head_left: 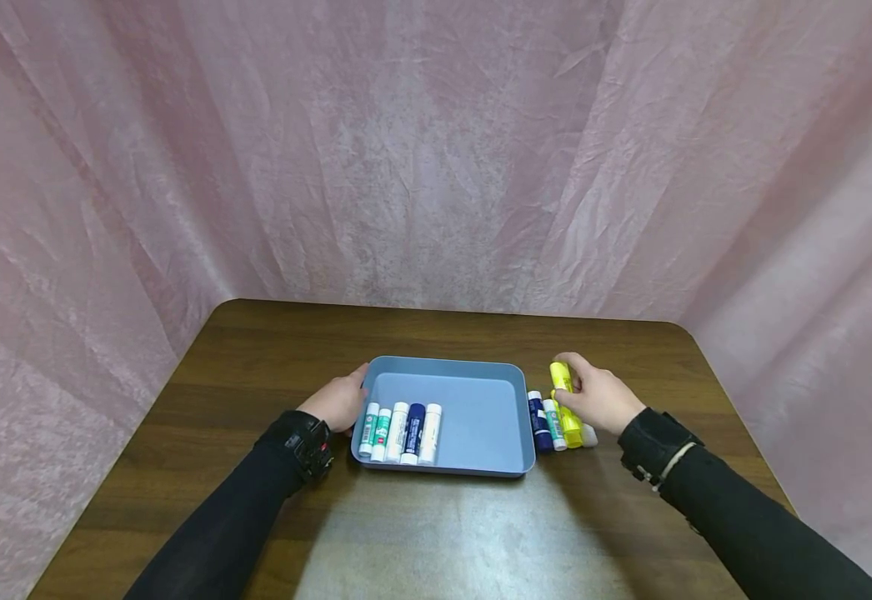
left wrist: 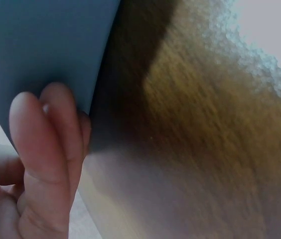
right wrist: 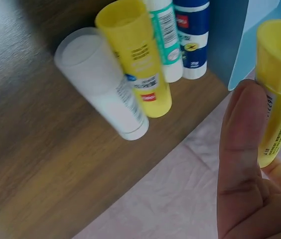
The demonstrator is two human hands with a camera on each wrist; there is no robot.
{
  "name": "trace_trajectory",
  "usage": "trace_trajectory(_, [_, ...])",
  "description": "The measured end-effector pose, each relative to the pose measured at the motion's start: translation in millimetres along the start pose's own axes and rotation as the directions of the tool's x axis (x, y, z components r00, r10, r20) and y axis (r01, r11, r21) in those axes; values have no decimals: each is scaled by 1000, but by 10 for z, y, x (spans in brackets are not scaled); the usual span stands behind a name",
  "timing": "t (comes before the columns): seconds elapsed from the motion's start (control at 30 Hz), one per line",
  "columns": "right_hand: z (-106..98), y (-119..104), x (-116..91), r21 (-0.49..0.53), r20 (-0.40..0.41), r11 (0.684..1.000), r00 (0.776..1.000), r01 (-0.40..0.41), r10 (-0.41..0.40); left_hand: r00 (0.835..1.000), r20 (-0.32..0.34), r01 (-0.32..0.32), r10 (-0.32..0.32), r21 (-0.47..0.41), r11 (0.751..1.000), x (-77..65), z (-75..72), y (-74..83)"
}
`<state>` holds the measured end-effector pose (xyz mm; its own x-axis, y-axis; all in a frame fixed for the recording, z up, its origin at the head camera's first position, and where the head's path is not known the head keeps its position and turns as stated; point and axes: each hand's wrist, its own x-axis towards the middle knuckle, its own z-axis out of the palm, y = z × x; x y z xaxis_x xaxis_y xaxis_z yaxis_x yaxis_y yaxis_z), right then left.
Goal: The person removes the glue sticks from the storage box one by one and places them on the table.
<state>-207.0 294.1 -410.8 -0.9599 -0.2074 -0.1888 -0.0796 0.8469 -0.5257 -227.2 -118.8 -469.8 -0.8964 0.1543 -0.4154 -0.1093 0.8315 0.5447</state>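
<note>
My left hand (head_left: pixel 338 402) rests at the left side of a blue tray (head_left: pixel 473 417); in the left wrist view its straight fingers (left wrist: pixel 41 144) touch the tray's outer wall. Inside, a row of glue sticks lies at the left: two green-and-white ones (head_left: pixel 381 433), two white ones (head_left: pixel 431 433) and a navy one (head_left: pixel 413 433). To the right of the tray, my right hand (head_left: pixel 597 397) pinches a yellow glue stick (right wrist: pixel 275 114) between thumb and fingers, raised above the other glue sticks there.
Beside the tray's right wall lie a navy glue stick (right wrist: pixel 194 50), a green-and-white one (right wrist: pixel 168 42), another yellow one (right wrist: pixel 135 62) and a white one (right wrist: pixel 103 84). They rest on a brown wooden table (head_left: pixel 443 533). A pink curtain (head_left: pixel 436 167) hangs behind it.
</note>
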Motion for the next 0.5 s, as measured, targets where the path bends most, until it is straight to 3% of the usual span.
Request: trace_trajectory(0.5, [-65, 172, 14, -40, -8, 997, 998, -60, 60, 1000, -9, -13, 13, -5, 1000, -40, -10, -2])
